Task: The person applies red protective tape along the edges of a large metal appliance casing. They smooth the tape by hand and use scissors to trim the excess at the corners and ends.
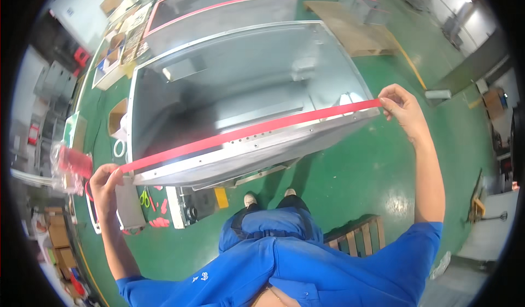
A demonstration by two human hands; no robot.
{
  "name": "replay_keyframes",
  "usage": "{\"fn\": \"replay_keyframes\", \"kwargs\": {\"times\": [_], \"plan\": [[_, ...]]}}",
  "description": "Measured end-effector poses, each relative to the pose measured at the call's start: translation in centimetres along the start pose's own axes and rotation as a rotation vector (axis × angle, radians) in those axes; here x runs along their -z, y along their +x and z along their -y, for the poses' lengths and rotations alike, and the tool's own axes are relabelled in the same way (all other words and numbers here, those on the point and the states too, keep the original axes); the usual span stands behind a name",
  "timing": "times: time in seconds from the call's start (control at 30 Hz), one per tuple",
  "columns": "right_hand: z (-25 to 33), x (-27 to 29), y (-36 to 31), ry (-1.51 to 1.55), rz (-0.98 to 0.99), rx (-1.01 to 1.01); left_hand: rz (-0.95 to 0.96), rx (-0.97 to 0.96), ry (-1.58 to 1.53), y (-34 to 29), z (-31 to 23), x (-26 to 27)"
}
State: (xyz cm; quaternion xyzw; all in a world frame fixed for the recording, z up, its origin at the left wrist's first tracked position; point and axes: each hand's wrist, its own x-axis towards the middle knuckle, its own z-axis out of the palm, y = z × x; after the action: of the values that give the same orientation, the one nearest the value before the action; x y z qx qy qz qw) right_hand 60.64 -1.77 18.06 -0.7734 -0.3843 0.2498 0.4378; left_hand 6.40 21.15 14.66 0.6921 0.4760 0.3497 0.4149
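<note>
A long red strip [249,132] is stretched between my two hands, along the near edge of a large metal-framed box [219,161] with a dark, glossy inside. My left hand [104,182] pinches the strip's left end beside the near left corner of the frame. At the near right corner, my right hand [402,104] pinches the other end between thumb and fingers. Over most of its length the strip runs just above the silver rim; I cannot tell whether it touches the metal. Small holes show in the near rim below it.
Behind stands a similar box [219,6] with red edging. A wooden pallet [350,28] lies at the far right. Green scissors [144,199] and red scraps [159,222] lie left of my feet. A slatted wooden piece [358,236] is near my right side.
</note>
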Motion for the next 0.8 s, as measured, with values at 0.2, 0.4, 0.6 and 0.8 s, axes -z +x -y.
{"fn": "replay_keyframes", "kwargs": {"times": [0.2,0.4,0.6,0.8], "plan": [[-2.2,0.7,2.1,0.069,0.107,0.054,-0.065,0.059,-0.16,-1.2,-0.6,-1.5],[-2.4,0.7,2.3,0.037,0.204,0.08,-0.232,-0.01,-0.24,-2.7,-0.7,-1.2],[-4.8,-3.5,-1.8,-0.055,0.593,0.059,-0.44,-0.245,-0.204,-10.0,0.3,2.8],[-16.0,-17.2,-5.6,-0.255,0.923,-0.018,-0.552,-0.071,0.032,-20.4,-0.7,4.0]]}}
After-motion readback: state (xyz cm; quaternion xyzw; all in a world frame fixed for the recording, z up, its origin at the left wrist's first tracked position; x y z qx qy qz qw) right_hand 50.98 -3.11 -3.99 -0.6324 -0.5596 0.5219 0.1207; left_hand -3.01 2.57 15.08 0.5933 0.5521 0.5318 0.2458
